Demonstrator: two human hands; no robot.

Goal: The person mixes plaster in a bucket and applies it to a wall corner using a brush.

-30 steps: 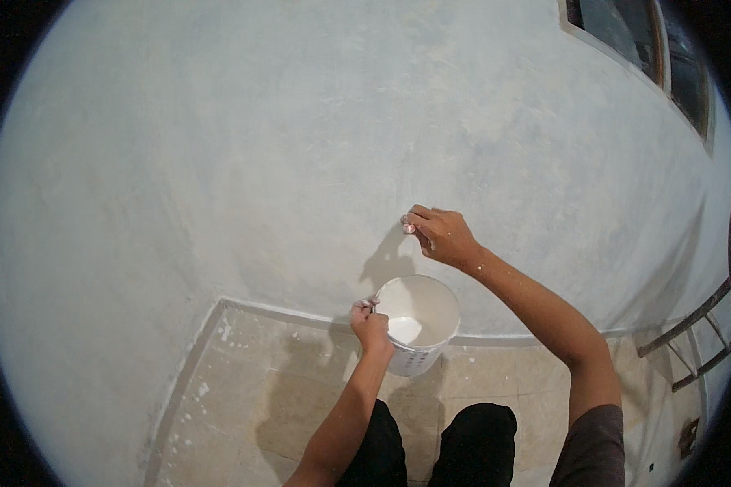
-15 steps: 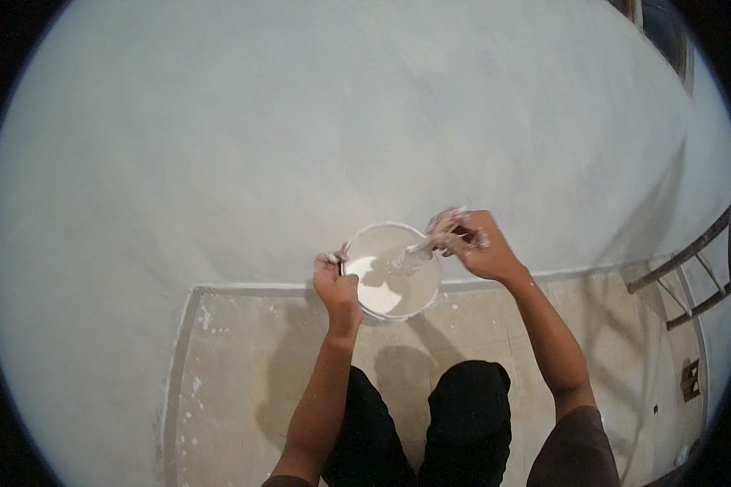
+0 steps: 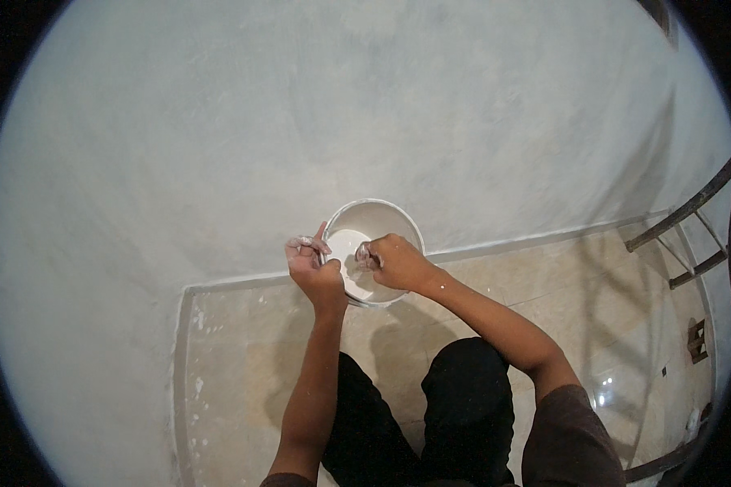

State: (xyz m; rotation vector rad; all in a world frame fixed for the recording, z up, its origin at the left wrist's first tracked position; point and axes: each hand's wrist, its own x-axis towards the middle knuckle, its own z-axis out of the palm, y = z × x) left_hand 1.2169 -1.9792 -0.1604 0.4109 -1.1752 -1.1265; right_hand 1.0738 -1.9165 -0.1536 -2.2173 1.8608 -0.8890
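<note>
A white bucket with white paint inside stands against the wall, in front of my knees. My left hand grips its left rim, thumb on the inner side and paint-smeared fingers curled outside. Over the bucket's opening, my right hand is closed, its fingertips coated white. It holds a paintbrush, mostly hidden now below the fingers; the half-second-old picture shows its tan handle and white-coated head more plainly.
A pale grey-white wall rises right behind the bucket. Beige floor tiles carry white splashes at the left. A dark-railed ladder-like frame leans at the right. My black-trousered knees are close below the bucket.
My right hand has moved left and down from the bucket's right rim to over its middle, taking the paintbrush into the bucket. The left hand keeps its grip on the rim.
</note>
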